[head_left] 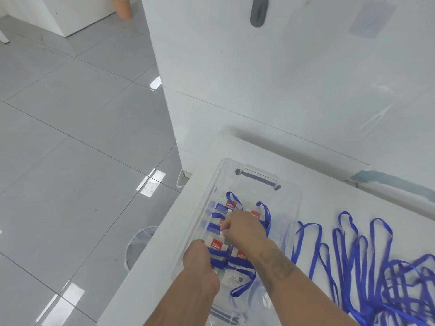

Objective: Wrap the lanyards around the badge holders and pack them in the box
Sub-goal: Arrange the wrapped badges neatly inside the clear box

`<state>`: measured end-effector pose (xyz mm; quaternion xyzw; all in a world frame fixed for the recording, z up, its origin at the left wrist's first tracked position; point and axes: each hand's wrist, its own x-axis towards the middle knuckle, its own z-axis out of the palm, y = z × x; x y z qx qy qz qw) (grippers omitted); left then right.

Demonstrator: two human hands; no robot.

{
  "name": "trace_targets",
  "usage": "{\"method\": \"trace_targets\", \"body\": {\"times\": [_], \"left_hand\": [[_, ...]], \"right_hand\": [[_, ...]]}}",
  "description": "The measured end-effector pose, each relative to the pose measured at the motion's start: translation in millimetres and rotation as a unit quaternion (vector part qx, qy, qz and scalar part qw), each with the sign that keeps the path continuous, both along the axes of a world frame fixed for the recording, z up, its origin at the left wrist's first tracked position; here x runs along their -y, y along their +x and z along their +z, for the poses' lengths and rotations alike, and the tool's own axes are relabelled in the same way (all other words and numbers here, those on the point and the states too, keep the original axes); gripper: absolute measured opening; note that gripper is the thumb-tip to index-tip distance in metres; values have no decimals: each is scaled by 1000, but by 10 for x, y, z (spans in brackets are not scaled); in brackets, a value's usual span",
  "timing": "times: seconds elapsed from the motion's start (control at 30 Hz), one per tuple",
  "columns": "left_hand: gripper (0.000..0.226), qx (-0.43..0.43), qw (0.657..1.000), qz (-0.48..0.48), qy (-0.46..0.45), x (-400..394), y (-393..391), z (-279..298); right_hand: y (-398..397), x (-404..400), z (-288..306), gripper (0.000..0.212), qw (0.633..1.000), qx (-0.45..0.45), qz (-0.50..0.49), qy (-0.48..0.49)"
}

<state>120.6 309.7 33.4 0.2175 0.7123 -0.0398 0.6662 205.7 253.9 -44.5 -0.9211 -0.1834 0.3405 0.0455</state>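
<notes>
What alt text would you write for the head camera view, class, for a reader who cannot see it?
Both hands, left hand and right hand, reach into a clear plastic box on a white table, arranging badge holders wrapped in blue lanyards. A tangle of loose blue lanyards lies on the table right of the box.

White table (150,274), grey tiled floor (70,137), wall.

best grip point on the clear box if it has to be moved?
Probably the grey handle at the far end wall of the clear box, reached from the far side or above. It stands free, while both hands, left hand and right hand, and the wrapped badge holders fill the interior.
</notes>
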Motion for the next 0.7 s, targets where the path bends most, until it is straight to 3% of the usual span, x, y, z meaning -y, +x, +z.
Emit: {"method": "trace_targets", "body": {"times": [0.27, 0.4, 0.7], "left_hand": [[12, -1, 1000, 8, -7, 55, 22, 85], [18, 65, 998, -3, -20, 70, -72, 80], [19, 92, 995, -26, 28, 261, 3, 270]], "right_hand": [[35, 24, 198, 26, 1000, -4, 16, 9], [131, 123, 589, 21, 994, 4, -37, 107], [215, 845, 1356, 5, 941, 79, -153, 291]]}}
